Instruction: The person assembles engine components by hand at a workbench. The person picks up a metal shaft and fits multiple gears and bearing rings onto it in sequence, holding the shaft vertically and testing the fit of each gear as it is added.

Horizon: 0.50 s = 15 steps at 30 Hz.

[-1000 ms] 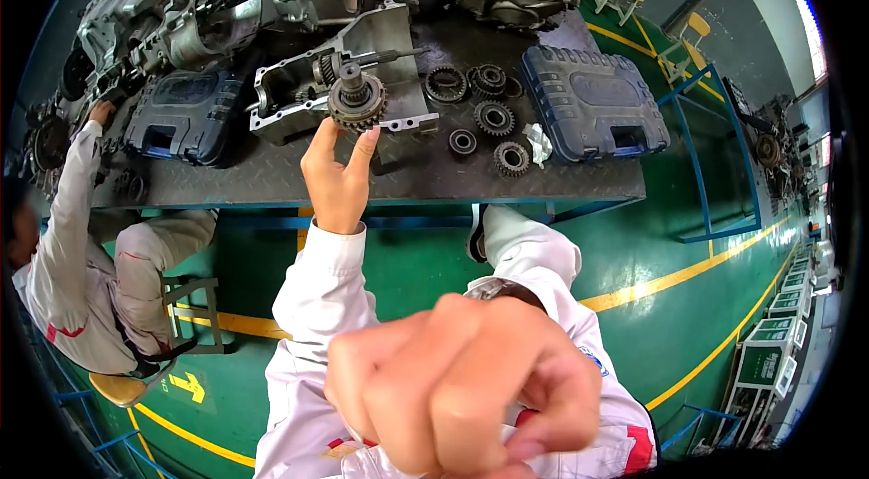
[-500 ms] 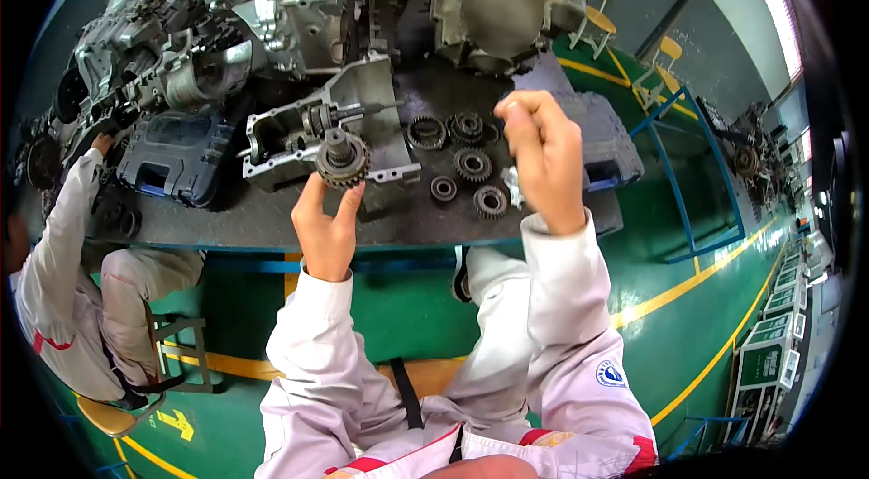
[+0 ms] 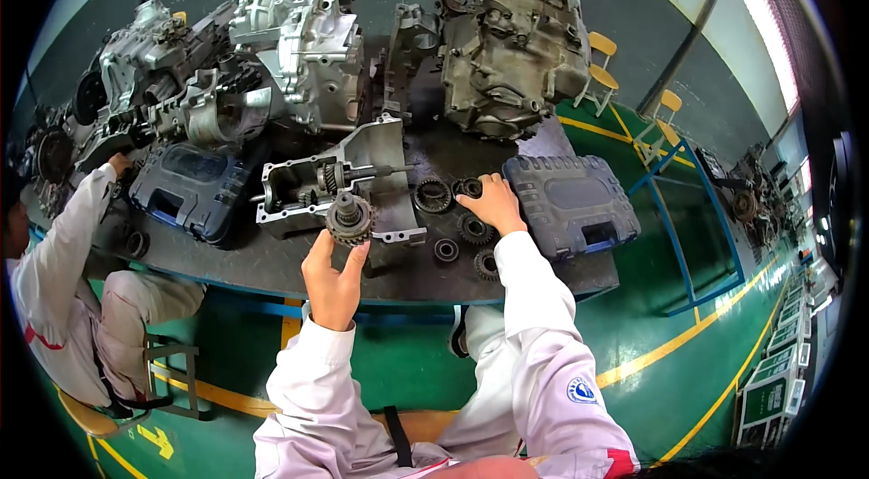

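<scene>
My left hand (image 3: 332, 284) is closed on a gear shaft (image 3: 348, 216), a toothed gear with a stub of shaft standing up from it. It is held over the front of an open gearbox housing (image 3: 294, 223), which has a shaft with gears inside. My right hand (image 3: 493, 207) is among the loose gears on the bench, its thumb and fingers closed at the right side of a gear (image 3: 466, 189). Near it lie a dark ring gear (image 3: 433, 196), another gear (image 3: 474, 229), a small ring (image 3: 446, 249) and a gear (image 3: 486, 265) partly behind my right wrist.
On the metal bench (image 3: 398, 284), a blue-grey tool case (image 3: 570, 198) is right of my right hand; another case (image 3: 190, 189) lies left. Large transmission housings (image 3: 511, 53) stand behind. At the left, a co-worker's sleeve (image 3: 68, 253) reaches over the bench. A blue frame (image 3: 674, 234) stands right.
My right hand has come down from above the bench onto the gears. My left hand still holds the gear shaft near the housing. The view has tilted up, showing more of the transmissions.
</scene>
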Available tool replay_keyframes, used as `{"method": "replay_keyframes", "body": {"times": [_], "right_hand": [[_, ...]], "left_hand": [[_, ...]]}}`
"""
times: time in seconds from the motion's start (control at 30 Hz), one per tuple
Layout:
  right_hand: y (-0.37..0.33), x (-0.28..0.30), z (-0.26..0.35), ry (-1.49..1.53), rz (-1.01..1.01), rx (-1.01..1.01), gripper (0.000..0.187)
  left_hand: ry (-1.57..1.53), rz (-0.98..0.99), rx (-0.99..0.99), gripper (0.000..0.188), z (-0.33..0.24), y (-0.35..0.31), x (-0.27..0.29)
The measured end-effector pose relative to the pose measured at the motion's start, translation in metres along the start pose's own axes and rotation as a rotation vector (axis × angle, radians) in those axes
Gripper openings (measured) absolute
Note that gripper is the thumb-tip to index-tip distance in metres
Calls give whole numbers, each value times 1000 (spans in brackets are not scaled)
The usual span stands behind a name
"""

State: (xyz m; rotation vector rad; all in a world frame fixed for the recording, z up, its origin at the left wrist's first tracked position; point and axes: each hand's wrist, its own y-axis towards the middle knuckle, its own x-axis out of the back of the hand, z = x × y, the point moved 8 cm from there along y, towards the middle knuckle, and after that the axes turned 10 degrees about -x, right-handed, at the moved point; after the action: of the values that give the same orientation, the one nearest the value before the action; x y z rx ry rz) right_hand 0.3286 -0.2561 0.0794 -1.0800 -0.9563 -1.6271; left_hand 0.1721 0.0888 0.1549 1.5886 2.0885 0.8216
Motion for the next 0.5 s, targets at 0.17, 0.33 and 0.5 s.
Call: {"method": "replay_keyframes", "body": {"times": [0.17, 0.33, 0.5], "right_hand": [[11, -7, -12, 158, -23, -47, 70], [12, 22, -21, 913, 110, -237, 62], [-27, 76, 73, 1680, 658, -100, 68]], "left_hand": [[-14, -34, 6, 25, 1, -1, 1], [30, 31, -55, 22, -1, -1, -8], [40, 39, -18, 26, -2, -5, -7]]}}
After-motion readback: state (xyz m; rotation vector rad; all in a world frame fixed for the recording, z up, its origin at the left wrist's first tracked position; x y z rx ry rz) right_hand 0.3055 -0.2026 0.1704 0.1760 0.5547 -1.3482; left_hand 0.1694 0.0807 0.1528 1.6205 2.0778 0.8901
